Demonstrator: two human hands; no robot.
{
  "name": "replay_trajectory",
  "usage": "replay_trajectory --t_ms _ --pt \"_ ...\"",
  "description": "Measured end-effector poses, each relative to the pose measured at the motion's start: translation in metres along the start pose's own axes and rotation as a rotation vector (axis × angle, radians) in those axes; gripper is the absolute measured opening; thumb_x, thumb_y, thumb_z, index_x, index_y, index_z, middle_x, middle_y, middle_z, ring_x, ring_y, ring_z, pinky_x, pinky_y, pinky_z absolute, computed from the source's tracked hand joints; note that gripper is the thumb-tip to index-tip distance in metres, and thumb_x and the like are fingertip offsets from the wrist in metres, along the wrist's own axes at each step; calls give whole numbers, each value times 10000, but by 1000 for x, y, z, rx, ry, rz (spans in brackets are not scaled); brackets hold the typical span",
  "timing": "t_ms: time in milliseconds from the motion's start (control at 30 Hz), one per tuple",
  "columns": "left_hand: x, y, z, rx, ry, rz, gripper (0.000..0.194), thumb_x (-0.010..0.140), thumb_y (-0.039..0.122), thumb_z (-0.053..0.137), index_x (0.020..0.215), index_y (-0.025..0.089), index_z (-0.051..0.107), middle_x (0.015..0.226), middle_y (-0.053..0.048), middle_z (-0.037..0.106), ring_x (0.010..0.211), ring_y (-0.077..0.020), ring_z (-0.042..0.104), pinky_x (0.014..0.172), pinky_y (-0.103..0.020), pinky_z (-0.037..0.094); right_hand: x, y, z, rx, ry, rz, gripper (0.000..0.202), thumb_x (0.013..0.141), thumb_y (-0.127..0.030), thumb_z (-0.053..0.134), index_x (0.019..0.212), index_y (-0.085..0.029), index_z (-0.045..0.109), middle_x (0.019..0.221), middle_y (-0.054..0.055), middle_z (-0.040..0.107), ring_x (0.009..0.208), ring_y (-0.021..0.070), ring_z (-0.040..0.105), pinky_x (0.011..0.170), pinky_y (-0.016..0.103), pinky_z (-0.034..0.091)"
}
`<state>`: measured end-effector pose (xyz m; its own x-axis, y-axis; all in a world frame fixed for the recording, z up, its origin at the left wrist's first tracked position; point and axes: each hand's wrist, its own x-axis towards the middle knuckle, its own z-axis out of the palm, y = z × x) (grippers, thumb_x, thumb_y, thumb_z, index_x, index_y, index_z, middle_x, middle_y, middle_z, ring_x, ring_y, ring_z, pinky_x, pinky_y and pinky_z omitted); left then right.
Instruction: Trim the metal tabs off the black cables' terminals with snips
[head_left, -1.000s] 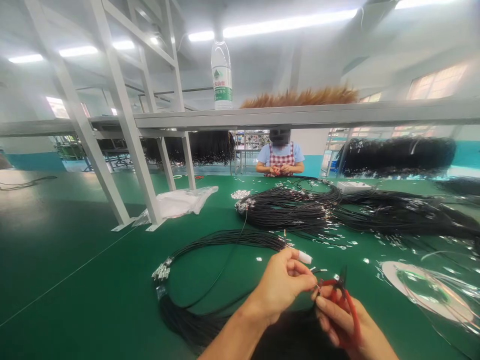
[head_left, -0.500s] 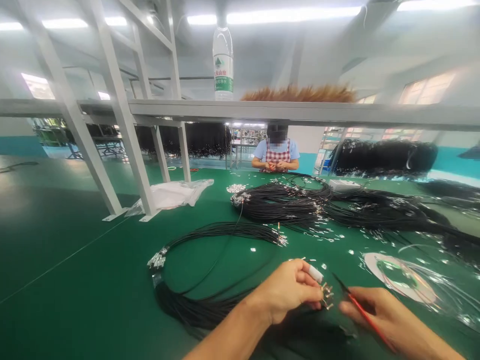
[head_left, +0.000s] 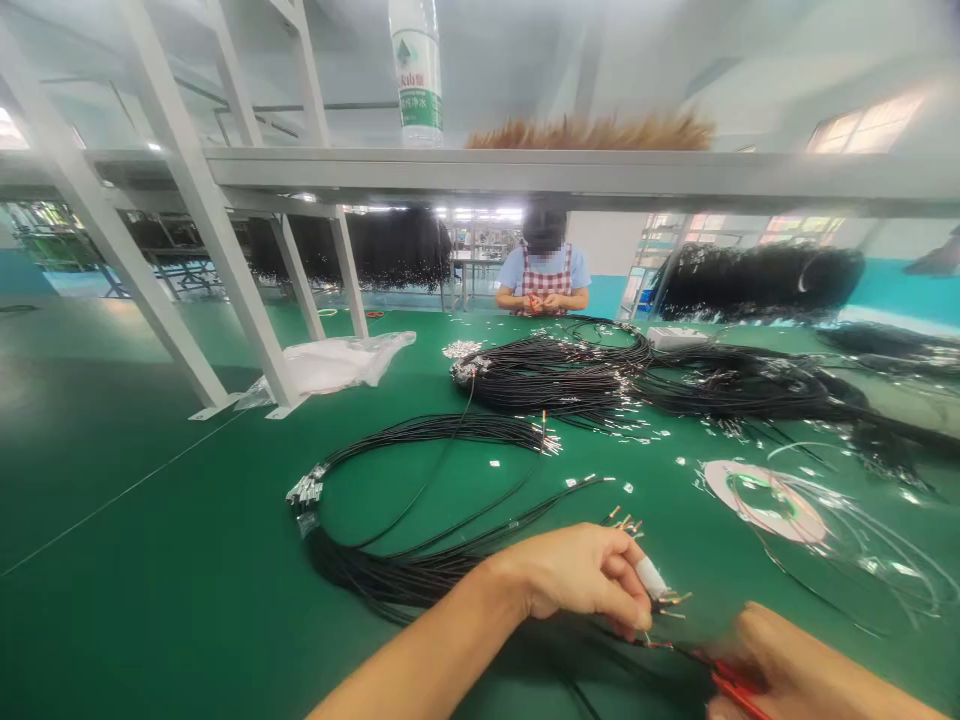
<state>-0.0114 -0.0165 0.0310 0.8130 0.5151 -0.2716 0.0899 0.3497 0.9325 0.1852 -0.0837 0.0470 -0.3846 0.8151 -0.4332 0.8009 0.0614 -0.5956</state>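
My left hand [head_left: 585,580], a white wrap [head_left: 649,577] on one finger, is closed around the stripped ends of several black cables [head_left: 390,580]. Bare copper-coloured wire tips [head_left: 675,602] poke out past its fingers. At the lower right, my right hand [head_left: 795,660] is blurred but grips a red-handled tool [head_left: 739,690] with a dark, slim tip. That tip is at a reddish wire end beside my left fingertips; whether it touches cannot be made out. The cable bundle loops left across the green table to a cluster of silvery ends [head_left: 306,487].
Behind lies a larger heap of black cables [head_left: 547,370] among scattered metal bits. A white disc [head_left: 720,482] with thin wires rests at right. A plastic bag [head_left: 337,362] lies by the shelf legs [head_left: 225,270]. Overhead, the shelf [head_left: 525,172] carries a water bottle [head_left: 417,75]. Another person [head_left: 545,270] sits opposite.
My right hand has brought the red-handled tool down and its tip to the wire ends at my left hand. My left hand has shifted slightly right and down. The camera view has tilted downward.
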Motion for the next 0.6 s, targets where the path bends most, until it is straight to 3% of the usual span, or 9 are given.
replay_trajectory --t_ms 400,600 --pt "1 -5 -6 7 -159 17 443 463 272 847 806 173 585 643 40 609 540 -94 563 603 -268 451 -4 -10 3 40 -77 -12 345 605 -156 511 436 -209 215 424 -67 285 427 78 271 408 236 172" --pt "-3 -1 -4 28 -214 16 386 497 265 836 790 175 602 626 48 602 535 -87 557 587 -255 442 -4 -15 5 -50 -42 -24 349 567 -113 525 421 -194 218 451 -71 244 455 81 216 432 262 142"
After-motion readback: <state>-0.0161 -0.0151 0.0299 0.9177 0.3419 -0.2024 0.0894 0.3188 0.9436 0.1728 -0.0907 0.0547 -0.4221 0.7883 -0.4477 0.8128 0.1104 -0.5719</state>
